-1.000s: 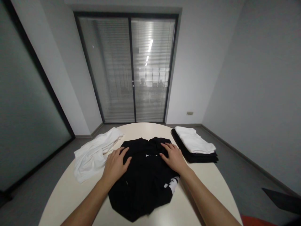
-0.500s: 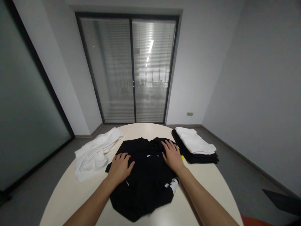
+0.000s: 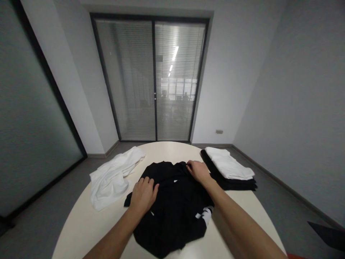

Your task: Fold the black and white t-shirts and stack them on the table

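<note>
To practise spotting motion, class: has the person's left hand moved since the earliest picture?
Yes: the left hand has moved toward the person, farther from the far edge of the table.

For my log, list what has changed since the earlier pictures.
The right hand has drawn its spread fingers together near the far edge of the shirt; whether it pinches cloth is unclear. The chest print shows less, and since the first picture a black flap has come out left of the left hand, which still rests on the shirt. The white cloth and folded stack stayed put.
</note>
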Demonstrator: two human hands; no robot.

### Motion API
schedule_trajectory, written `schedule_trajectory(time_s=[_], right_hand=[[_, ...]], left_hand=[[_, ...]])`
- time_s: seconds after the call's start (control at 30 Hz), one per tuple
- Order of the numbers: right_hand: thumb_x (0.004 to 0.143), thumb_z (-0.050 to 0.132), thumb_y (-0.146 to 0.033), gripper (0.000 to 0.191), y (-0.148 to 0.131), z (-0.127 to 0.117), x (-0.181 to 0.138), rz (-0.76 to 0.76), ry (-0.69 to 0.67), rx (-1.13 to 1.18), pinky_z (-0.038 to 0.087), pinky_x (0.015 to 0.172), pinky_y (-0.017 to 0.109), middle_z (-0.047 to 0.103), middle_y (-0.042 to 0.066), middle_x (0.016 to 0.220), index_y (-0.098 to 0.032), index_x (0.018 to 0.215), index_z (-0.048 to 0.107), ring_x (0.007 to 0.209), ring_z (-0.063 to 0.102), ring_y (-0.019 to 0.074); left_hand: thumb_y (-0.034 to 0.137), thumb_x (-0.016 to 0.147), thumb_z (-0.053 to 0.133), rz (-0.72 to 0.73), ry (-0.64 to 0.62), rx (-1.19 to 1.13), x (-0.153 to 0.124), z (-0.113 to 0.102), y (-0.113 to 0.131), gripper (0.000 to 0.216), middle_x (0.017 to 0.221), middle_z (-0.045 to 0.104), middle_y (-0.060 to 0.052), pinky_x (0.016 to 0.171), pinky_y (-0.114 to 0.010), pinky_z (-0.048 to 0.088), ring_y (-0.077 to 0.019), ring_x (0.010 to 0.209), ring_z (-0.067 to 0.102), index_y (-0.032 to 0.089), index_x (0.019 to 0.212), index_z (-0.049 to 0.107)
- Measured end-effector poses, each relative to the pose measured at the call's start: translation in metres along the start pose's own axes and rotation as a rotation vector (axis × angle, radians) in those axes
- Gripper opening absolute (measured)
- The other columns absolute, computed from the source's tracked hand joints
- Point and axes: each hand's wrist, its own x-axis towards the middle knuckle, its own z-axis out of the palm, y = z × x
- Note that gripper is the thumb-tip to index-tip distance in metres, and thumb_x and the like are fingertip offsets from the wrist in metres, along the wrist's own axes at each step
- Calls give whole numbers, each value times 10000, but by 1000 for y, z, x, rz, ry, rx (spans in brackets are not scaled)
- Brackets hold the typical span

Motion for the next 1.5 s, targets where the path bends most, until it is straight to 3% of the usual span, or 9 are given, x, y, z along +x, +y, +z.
schedule_trajectory(time_s=[0.07, 0.2, 0.37, 0.57, 0.67, 0.83, 1.0, 1.23, 1.5], right_hand=[[981, 463, -387, 307, 0, -3, 17, 83, 5, 39, 460, 866, 381, 730, 156, 1043, -207, 1064, 699, 989, 684, 291], [1008, 359, -375, 385, 9, -7, 55, 329, 71, 195, 492, 808, 359, 732, 172, 1037, -167, 1152, 649, 943, 699, 273], [1003, 311, -211, 429, 24, 3, 77, 304, 32, 227, 485, 883, 314, 699, 193, 1175, -71, 1365, 493, 1035, 685, 222], [891, 598, -213, 325, 20, 24, 50, 103, -61, 139, 379, 1056, 393, 641, 153, 1299, -151, 1204, 660, 1243, 556, 281], [919, 546, -220, 253, 9, 19, 31, 79, -31, 63, 317, 1088, 476, 597, 159, 1346, -167, 1104, 710, 1309, 470, 336], [975, 421, -327, 353, -17, 1, -9, 60, -92, -53, 441, 921, 413, 659, 166, 1160, -174, 1110, 708, 1116, 585, 304], [935, 430, -606, 602, -30, 3, -42, 136, -274, 7, 397, 993, 562, 493, 151, 1474, -269, 1422, 537, 1313, 447, 428], [954, 306, -651, 713, -27, 27, -28, 260, -408, 38, 196, 1096, 692, 145, 105, 1662, -303, 1574, 256, 1481, 134, 464], [964, 301, -649, 699, -17, 38, -11, 249, -320, 112, 125, 1134, 672, 119, 82, 1668, -300, 1570, 273, 1506, 70, 418]], left_hand=[[417, 994, 401, -15, 8, -4, -1, 2, -1, 364, 986, 645, -124, 850, -405, 458, -294, 971, 599, 184, 978, 680], [461, 993, 396, -33, 50, -44, -1, 13, -5, 435, 1200, 648, -153, 1046, -501, 355, -336, 1133, 568, 178, 1184, 665], [460, 973, 439, -20, 104, -98, 4, 20, -10, 504, 1415, 549, -162, 1151, -561, 214, -392, 1347, 412, 158, 1347, 591], [368, 994, 411, 96, 66, -175, 6, 9, -4, 396, 1220, 656, -124, 1015, -444, 405, -286, 1129, 584, 201, 1282, 626], [439, 993, 429, 116, 33, -176, 4, 16, -2, 445, 1336, 620, -136, 1080, -488, 360, -306, 1225, 554, 194, 1315, 617], [438, 988, 446, 124, -1, -168, 8, 33, -4, 469, 1461, 534, -124, 1180, -547, 226, -302, 1362, 468, 205, 1374, 576], [415, 990, 439, 110, -1, -157, 16, 33, -4, 461, 1464, 534, -111, 1184, -550, 227, -298, 1389, 439, 199, 1372, 579], [398, 942, 501, -120, 122, 51, 8, 28, -21, 440, 1513, 441, -196, 1107, -590, 288, -413, 1363, 413, 170, 1276, 674], [314, 937, 500, -85, 148, 38, 12, 18, -23, 419, 1462, 481, -195, 1079, -472, 358, -359, 1311, 455, 126, 1281, 648]])
